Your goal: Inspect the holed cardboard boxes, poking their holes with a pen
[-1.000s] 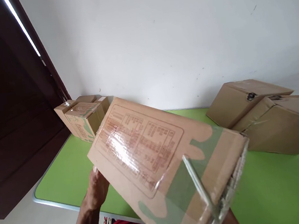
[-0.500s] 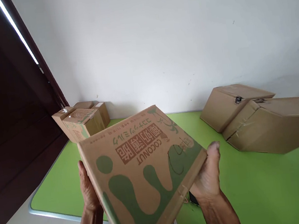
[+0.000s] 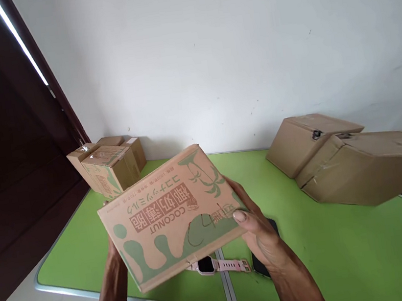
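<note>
Several cardboard boxes [image 3: 109, 167] line a green table [image 3: 348, 254] under a white wall [image 3: 211, 60]

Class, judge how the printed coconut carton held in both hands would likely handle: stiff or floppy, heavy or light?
Probably stiff: the coconut carton keeps flat faces and straight edges. Likely light, since the left hand and right hand hold it tilted above the green table by its edges.

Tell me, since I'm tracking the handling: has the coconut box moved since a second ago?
Yes. The coconut box has turned from its taped table face to its COCONUT face and dropped, exposing more green table, held by left hand and right hand.
</note>
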The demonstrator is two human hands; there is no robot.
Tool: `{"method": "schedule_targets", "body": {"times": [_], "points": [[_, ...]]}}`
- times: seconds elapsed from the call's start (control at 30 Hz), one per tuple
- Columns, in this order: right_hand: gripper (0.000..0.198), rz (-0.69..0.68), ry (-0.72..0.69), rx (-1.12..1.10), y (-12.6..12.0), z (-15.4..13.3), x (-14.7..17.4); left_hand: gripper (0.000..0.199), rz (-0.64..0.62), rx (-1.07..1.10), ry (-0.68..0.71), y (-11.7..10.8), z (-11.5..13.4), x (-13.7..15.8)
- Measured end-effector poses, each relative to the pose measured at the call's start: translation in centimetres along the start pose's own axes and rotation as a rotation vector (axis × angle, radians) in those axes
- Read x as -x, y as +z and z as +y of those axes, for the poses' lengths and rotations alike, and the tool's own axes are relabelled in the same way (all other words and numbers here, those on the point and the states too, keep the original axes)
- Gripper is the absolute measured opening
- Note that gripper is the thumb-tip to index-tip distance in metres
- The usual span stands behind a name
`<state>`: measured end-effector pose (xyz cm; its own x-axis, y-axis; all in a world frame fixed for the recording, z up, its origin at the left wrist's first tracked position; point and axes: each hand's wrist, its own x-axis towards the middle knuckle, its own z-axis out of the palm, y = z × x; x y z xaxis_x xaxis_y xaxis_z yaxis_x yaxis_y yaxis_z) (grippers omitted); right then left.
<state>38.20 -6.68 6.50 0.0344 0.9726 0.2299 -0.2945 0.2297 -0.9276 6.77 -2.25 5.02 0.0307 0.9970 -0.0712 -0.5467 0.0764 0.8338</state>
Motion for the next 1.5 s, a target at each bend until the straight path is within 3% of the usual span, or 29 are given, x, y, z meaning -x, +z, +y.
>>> {"method": "schedule_targets", "body": {"times": [0.13,0.23,0.4,0.5,0.6,0.8,0.93,1.07,1.2,1.5], "points": [[0.072,0.033,-0.024,0.058,-0.5,0.0,-0.5,0.108,-0.019,0.045,-0.007,0.9,0.1,-0.1],[0.067,0.016,-0.078,0.065,-0.5,0.0,-0.7,0.119,-0.069,0.03,-0.01,1.2,0.0,-0.8],[0.067,0.066,-0.197,-0.001,0.2,-0.9,-1.6,0.103,-0.158,-0.029,0.027,1.5,0.0,-3.8],[0.058,0.12,-0.238,-0.03,-0.2,-1.6,-2.3,0.106,-0.265,-0.189,-0.018,1.5,-0.2,-5.7],[0.053,0.162,-0.266,-0.04,-0.9,-1.9,-2.6,0.101,-0.29,-0.283,-0.061,1.3,-1.4,-7.0],[0.052,0.16,-0.293,-0.017,-1.3,-1.5,-2.4,0.092,-0.219,-0.259,-0.034,0.9,-5.4,-8.9],[0.047,0.146,-0.311,0.031,-0.9,-1.1,-2.6,0.087,-0.146,-0.284,0.011,1.0,-6.6,-10.4],[0.022,0.185,-0.359,0.231,-0.6,-1.1,-2.8,0.08,-0.107,-0.342,0.044,1.4,-6.6,-11.1],[0.03,0.18,-0.347,0.396,-1.1,-0.6,-2.5,0.075,-0.069,-0.422,0.092,1.7,-6.3,-10.8],[0.03,0.206,-0.345,0.449,-1.2,-0.4,-1.6,0.071,-0.093,-0.591,0.215,2.7,-5.2,-10.0]]}}
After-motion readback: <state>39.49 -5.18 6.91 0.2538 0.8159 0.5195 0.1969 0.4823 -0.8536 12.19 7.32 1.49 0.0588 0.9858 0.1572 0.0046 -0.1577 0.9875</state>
